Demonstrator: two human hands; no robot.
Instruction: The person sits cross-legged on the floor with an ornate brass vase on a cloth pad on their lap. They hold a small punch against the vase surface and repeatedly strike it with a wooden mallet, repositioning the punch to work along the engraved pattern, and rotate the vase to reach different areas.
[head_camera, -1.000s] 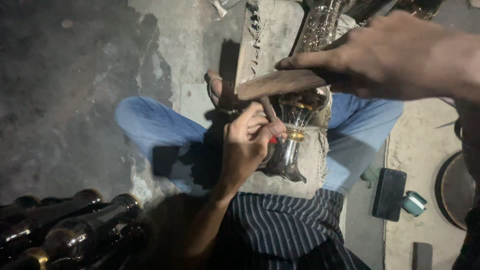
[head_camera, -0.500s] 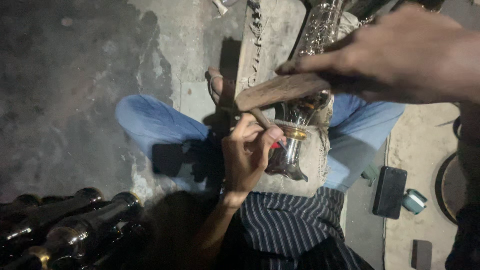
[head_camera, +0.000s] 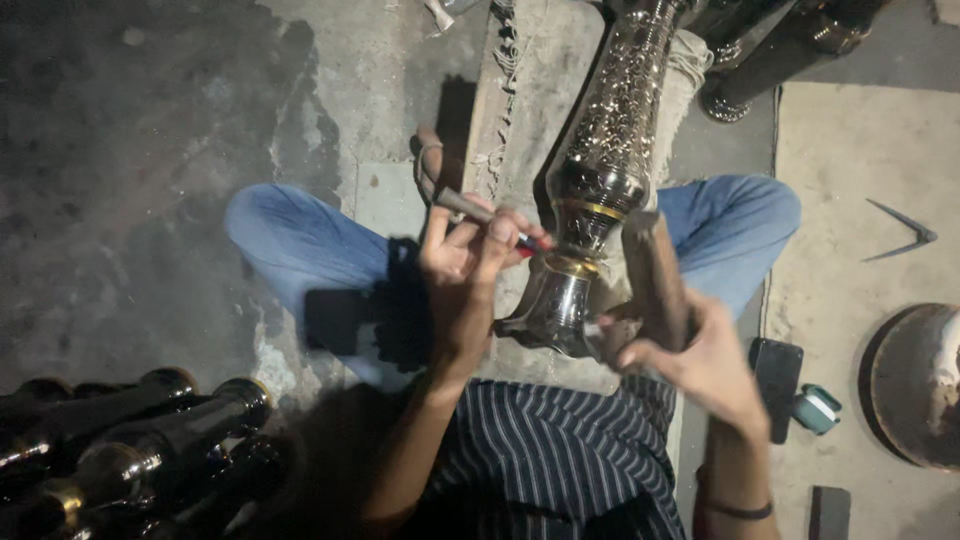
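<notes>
Since half a second ago the right hand (head_camera: 700, 365) has dropped its wooden mallet (head_camera: 655, 280) to lower right (fingers closed round it), while the left hand (head_camera: 470, 255) pinches a chisel (head_camera: 480, 212) against the engraved metal vase (head_camera: 590, 200) at frame centre, braced across the lap.

engraved shiny metal vase (head_camera: 600, 190) lying tilted across lap; thin chisel (head_camera: 480, 213) tip at its neck; wooden mallet (head_camera: 655, 280) upright beside base

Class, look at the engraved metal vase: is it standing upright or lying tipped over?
Tipped over. The vase lies lengthwise across the wooden block, its flared base toward the person, with the left hand holding a tool against its neck.
</notes>
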